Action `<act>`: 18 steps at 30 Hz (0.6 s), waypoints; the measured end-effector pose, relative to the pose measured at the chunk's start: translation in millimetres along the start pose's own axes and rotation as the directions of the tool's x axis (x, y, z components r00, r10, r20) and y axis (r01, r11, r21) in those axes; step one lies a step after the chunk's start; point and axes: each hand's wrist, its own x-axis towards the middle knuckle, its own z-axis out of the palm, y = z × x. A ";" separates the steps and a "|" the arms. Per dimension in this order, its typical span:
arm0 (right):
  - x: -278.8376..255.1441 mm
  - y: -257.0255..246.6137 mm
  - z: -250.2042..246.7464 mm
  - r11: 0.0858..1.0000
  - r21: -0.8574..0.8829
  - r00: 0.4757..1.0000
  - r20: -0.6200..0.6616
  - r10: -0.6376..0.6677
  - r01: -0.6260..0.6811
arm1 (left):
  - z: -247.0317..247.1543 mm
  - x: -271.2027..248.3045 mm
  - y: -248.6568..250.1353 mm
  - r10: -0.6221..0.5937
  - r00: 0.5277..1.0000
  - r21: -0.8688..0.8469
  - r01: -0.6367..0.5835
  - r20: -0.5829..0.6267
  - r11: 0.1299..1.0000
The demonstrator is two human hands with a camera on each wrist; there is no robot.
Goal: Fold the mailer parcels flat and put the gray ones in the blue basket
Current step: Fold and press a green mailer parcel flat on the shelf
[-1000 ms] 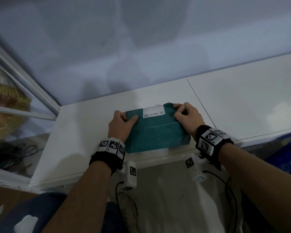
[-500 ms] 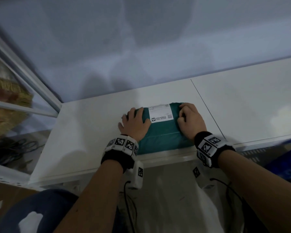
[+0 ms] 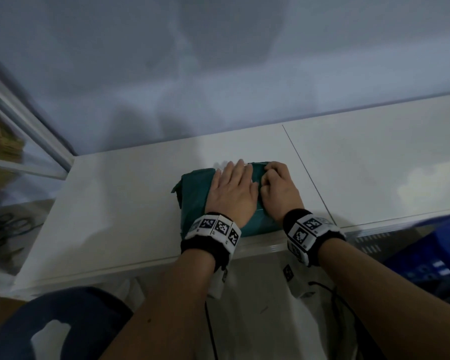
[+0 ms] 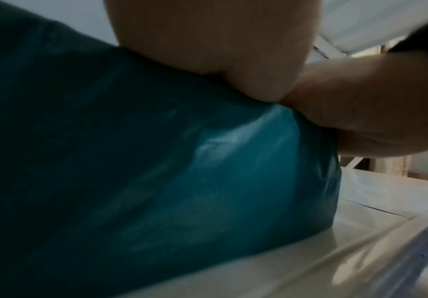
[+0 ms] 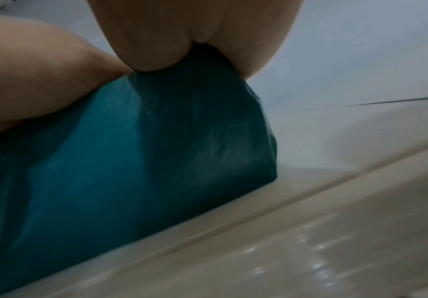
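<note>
Parcel: a teal-green mailer parcel point(image 3: 192, 193) lay on the white desk point(image 3: 115, 203), close to its near edge and just left of the seam point(image 3: 307, 175) between the two desk panels.
Left hand: the left hand point(image 3: 231, 193) lay palm down on top of the parcel, fingers straight and together, reaching to its far edge; it pressed the plastic rather than gripping it.
Right hand: the right hand point(image 3: 279, 190) sat on the parcel's right part, touching the left hand's side, with fingers curled in at the far right corner; it appeared to pinch a fold of the plastic there.
Left wrist view: the heel of the left hand point(image 4: 207, 40) bore down on the glossy teal plastic point(image 4: 156, 171), and the right hand point(image 4: 373, 110) met it at the crease.
Right wrist view: the right hand point(image 5: 182, 30) pressed into the parcel point(image 5: 143, 151), bunching the film under it; the left hand point(image 5: 29, 80) lay alongside.
Uncovered part: the parcel's left end showed beyond the left hand, with a small flap sticking out at its corner.
Basket: the blue basket point(image 3: 431, 253) stood below and to the right of the desk edge, well apart from the parcel.
Wrists: both carried black bands with white marker blocks point(image 3: 216, 227).
</note>
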 end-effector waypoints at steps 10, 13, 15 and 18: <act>0.4 -9.0 -2.0 0.984 -0.172 0.999 -0.021 -0.046 0.041 | -13.6 -10.4 -38.0 -0.236 0.972 -0.032 0.236 -0.001 0.971; 3.3 -29.4 -1.9 0.951 -0.290 0.990 -0.057 -0.129 0.107 | -11.7 -9.4 -37.1 -0.243 0.970 -0.034 0.243 -0.003 0.969; 7.8 -46.3 3.9 0.926 -0.263 0.960 0.009 -0.280 0.272 | -11.9 -9.3 -38.3 -0.239 0.971 -0.020 0.238 -0.010 0.971; 10.9 -60.0 21.6 0.867 -0.196 0.873 0.278 -0.400 0.459 | -13.1 -12.6 -41.3 -0.181 0.983 0.083 0.177 0.040 0.981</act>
